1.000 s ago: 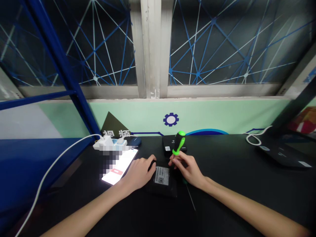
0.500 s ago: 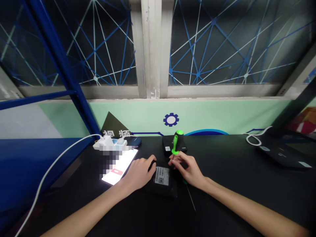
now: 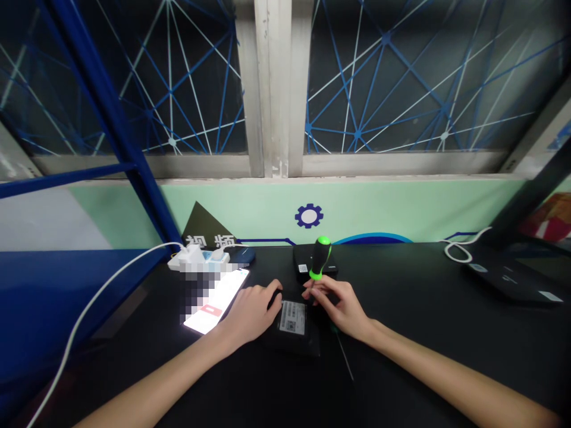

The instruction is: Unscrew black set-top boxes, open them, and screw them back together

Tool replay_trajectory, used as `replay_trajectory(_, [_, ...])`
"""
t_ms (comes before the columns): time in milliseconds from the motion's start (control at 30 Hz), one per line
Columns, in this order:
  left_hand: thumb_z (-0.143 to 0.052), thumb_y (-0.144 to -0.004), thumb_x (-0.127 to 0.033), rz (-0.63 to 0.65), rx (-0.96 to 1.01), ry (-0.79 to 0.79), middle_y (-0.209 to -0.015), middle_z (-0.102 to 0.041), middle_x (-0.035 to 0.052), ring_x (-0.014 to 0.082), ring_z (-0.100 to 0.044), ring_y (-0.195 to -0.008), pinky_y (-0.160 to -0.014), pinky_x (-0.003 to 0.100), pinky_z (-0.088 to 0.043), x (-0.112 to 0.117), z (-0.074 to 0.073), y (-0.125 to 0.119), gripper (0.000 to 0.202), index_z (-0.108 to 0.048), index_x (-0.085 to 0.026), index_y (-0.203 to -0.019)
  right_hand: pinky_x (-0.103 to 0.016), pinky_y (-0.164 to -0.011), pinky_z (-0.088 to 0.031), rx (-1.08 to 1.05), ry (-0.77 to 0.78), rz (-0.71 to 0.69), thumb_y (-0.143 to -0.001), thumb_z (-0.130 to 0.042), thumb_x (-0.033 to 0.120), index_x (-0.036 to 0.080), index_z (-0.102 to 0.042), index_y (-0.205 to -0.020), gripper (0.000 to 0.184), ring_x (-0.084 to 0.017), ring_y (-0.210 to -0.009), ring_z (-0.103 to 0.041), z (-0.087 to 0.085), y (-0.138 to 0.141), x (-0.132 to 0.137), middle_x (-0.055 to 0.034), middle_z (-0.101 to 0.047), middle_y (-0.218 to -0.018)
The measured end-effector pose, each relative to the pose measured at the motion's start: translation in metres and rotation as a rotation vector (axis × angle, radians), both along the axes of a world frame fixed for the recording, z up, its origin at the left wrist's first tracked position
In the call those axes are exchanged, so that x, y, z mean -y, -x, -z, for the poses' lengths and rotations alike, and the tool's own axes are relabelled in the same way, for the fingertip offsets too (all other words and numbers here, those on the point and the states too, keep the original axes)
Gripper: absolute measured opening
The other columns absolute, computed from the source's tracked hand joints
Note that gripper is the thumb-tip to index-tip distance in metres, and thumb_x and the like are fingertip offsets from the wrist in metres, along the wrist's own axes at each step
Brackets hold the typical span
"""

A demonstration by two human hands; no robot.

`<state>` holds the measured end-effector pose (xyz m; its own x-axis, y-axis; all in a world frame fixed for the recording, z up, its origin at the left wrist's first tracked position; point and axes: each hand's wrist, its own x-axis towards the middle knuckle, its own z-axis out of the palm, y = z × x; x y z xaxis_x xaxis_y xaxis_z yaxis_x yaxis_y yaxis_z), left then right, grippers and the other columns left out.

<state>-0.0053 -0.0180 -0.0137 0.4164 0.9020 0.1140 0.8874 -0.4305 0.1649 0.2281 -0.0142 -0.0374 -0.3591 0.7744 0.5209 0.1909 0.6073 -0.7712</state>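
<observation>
A flat black electronic device [image 3: 292, 342] with a white barcode label [image 3: 293, 317] on top lies on the black table in front of me. My left hand [image 3: 256, 312] grips its left and far-left edge, thumb on the near side and fingers curled over. A black-and-green screwdriver [image 3: 320, 257] stands almost upright over the device's far right corner. Low on its shaft, the fingertips of my right hand [image 3: 336, 300] are pinched; its tip is hidden. A second, thin screwdriver [image 3: 345, 355] lies beside the device, its handle mostly covered by my right hand.
Left of my left hand lies a lit phone [image 3: 218, 300], with a white power strip [image 3: 198, 258] and a dark blue mouse-like object [image 3: 243, 256] behind it. Another black box [image 3: 303, 254] sits at the back. A flat black device [image 3: 513, 282] and white cable [image 3: 458, 252] lie far right.
The screwdriver has turned about its shaft: its handle shows mostly black now instead of its green side. My right fingers have shifted slightly, while the left hand and device stay put.
</observation>
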Motion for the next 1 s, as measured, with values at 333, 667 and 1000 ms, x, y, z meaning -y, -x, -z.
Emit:
replay_trajectory(333, [-0.029,-0.103,-0.038,0.000,0.010,0.007,-0.080,-0.069,0.0053,0.0244,-0.067,-0.072,-0.060,0.029,-0.039,-0.0007,0.0003,-0.0001,0.033,-0.057,-0.023,-0.115,-0.028,-0.069,-0.055,0.025,-0.036,0.018,-0.097,-0.058,0.027,0.018,-0.066,-0.102,0.013,-0.017,-0.074,-0.068,-0.0019,0.0004,0.0001,-0.0063,-0.073,-0.088])
replay_trajectory(667, [-0.030,-0.103,-0.038,0.003,0.026,0.022,-0.078,-0.068,0.0047,0.0234,-0.067,-0.071,-0.057,0.028,-0.039,-0.0002,-0.0008,-0.0009,0.032,-0.057,-0.023,-0.114,-0.026,-0.062,-0.055,0.003,-0.033,0.084,-0.092,-0.065,0.029,0.019,-0.067,-0.092,0.010,-0.016,-0.067,-0.068,0.0018,0.0033,-0.0024,-0.0053,-0.073,-0.083])
replay_trajectory(1000, [-0.031,-0.103,-0.037,0.011,0.012,-0.004,-0.080,-0.068,0.0046,0.0241,-0.067,-0.071,-0.057,0.028,-0.037,-0.0016,0.0008,0.0000,0.031,-0.056,-0.024,-0.115,-0.026,-0.068,-0.056,0.011,-0.048,0.036,-0.096,-0.058,0.025,0.019,-0.068,-0.098,0.011,-0.017,-0.075,-0.071,0.0004,0.0009,-0.0001,-0.0057,-0.075,-0.089])
